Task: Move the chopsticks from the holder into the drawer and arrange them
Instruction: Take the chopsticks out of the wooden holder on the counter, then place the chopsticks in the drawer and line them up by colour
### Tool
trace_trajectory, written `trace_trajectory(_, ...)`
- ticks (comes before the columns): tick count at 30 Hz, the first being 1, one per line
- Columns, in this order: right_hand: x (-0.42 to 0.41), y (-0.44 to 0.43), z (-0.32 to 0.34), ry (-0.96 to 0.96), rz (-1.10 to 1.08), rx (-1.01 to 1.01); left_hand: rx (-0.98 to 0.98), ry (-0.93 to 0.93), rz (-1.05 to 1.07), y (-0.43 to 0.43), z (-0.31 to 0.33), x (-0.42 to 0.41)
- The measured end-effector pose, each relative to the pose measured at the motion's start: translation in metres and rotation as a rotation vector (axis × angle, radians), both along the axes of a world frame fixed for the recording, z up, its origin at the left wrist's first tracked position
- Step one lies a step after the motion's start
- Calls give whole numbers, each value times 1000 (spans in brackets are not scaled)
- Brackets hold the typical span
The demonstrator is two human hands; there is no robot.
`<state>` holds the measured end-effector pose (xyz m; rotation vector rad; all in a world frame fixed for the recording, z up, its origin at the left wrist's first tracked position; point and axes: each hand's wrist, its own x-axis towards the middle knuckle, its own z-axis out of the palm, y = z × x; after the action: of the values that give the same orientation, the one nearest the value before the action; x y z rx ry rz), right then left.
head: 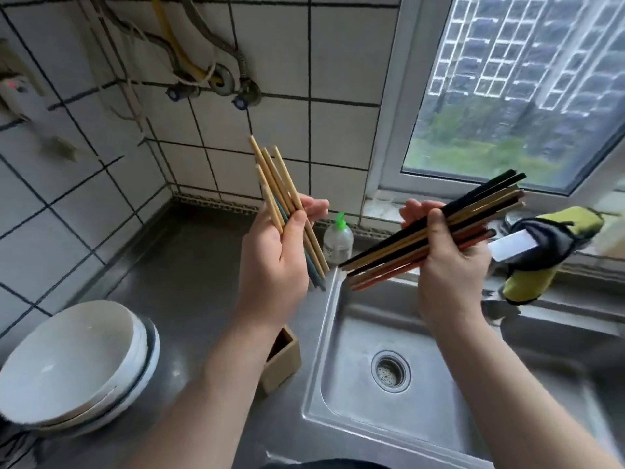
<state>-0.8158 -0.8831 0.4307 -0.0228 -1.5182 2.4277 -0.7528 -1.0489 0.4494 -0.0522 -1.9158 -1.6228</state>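
The left hand [274, 255] is gripping pale chopsticks [277, 184] mid-frame; the right hand [446, 262] is clutching dark chopsticks [480, 201] above the sink [439, 411].

Pale bamboo chopsticks [275, 184], one with a bluish end, fan upward from the left hand [275, 252]. Dark, tan and red chopsticks [473, 211] lie slanted in the right hand [446, 255]. The square wooden holder [285, 358] stands on the counter [189, 265].

The left chopsticks [283, 194] are pale wood and teal. The right chopsticks [439, 228] are black, tan and red-brown. Bowls [67, 360] are white, wall tiles [341, 42] white with dark grout.
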Motion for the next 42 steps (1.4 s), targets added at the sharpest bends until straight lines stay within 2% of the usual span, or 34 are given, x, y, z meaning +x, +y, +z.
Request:
trace_trajectory(3,9,34,-10,-39,-137,47,34,-82,-144,29,-19,-19)
trace_trajectory(8,41,98,-27,-128,-356,11,42,-208,-375,94,-47,-30)
trace_trajectory(16,149,215,-41,-184,-685,94,-58,-261,-710,219,-76,16)
trace_trajectory(21,244,299,-53,-191,-859,94,-118,-271,-860,317,-86,86)
trace_trajectory(31,472,467,-79,-201,-1146,148,-169,-302,-1179,520,-103,284)
trace_trajectory(42,682,564,-102,-359,-1568,109,-367,-268,-1598,685,-125,450)
